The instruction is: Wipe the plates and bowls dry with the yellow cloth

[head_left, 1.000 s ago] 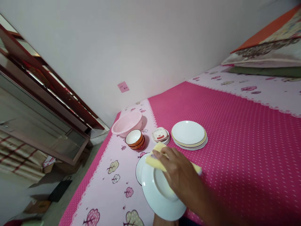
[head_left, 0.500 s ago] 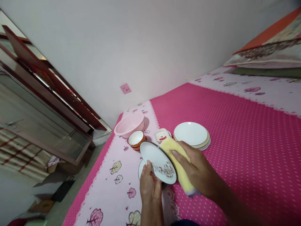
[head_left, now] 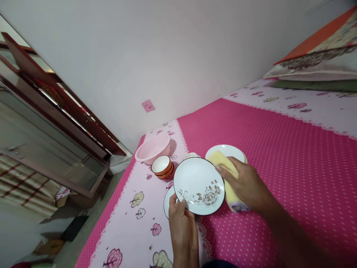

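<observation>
A white plate (head_left: 199,182) with a dark rim and brown flower print is tilted up in front of me. My left hand (head_left: 182,223) grips its lower left edge, thumb on the face. My right hand (head_left: 247,182) is closed on a yellow cloth (head_left: 230,186) at the plate's right edge; the fingers behind the cloth are hidden. Below the held plate, another plate (head_left: 168,203) lies on the bedspread, mostly covered. Behind the cloth sits a stack of white plates (head_left: 230,149), partly hidden.
Orange bowls (head_left: 162,166) stand stacked left of the plate, with a pink basin (head_left: 154,148) behind them. A small white dish (head_left: 191,155) shows over the plate's top edge. The pink bedspread (head_left: 281,160) stretches right towards pillows (head_left: 315,67). The bed's left edge drops to the floor.
The held plate has turned to face me more fully and shifted right. My right hand and the cloth have moved right and slightly up, now covering part of the white plate stack.
</observation>
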Motion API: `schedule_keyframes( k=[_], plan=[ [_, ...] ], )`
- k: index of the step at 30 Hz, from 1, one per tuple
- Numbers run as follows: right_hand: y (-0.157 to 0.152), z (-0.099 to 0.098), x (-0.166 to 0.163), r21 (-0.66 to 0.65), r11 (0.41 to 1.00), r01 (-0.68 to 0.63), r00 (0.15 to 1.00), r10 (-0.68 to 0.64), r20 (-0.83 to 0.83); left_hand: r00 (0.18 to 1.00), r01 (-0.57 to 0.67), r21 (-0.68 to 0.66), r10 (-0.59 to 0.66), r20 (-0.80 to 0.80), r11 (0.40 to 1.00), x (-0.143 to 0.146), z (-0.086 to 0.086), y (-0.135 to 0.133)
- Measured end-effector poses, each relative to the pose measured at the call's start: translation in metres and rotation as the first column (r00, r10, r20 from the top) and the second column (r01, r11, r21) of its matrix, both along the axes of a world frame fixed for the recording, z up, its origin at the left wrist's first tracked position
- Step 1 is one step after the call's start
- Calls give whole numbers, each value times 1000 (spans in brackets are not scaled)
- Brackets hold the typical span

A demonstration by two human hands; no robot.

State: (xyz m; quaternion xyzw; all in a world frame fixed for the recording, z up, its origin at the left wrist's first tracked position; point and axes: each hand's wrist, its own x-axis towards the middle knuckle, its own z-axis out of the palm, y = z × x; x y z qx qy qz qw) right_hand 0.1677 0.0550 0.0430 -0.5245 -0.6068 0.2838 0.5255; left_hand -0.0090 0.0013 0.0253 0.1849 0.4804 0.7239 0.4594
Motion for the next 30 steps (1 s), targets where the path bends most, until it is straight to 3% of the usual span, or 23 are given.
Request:
schedule_keyframes(
  k=[6, 11, 14, 17, 21, 24, 27, 30],
  plan=[
    [6, -3, 5, -61, 998, 1, 1000, -1, 0, 998, 27, -5, -27, -49, 1000, 5, -4, -5],
    [13, -11, 21, -122, 992, 19, 999, -24, -44, 934, 252, -162, -283, -220, 954, 4, -17, -11],
    [18, -13, 33, -181, 983, 10, 999, -19, -49, 896, 365, -187, -398, -195, 912, 7, -29, -12],
    [18, -12, 46, -227, 973, 41, 974, -89, -206, 900, 403, -163, -422, -110, 901, 9, -41, -8],
    [10, -6, 66, -260, 913, 313, 822, -398, -407, 919, 353, -178, -376, -118, 919, 2, -54, 5],
    [4, -5, 78, -243, 836, 492, 569, -520, -638, 936, 276, -172, -306, -176, 946, -3, -57, 17],
    [4, -9, 84, -255, 838, 482, 329, -443, -834, 943, 258, -155, -284, -173, 954, 0, -54, 33],
    [9, -15, 86, -273, 891, 362, 281, -384, -880, 939, 284, -123, -302, -165, 951, 15, -48, 55]
  ],
)
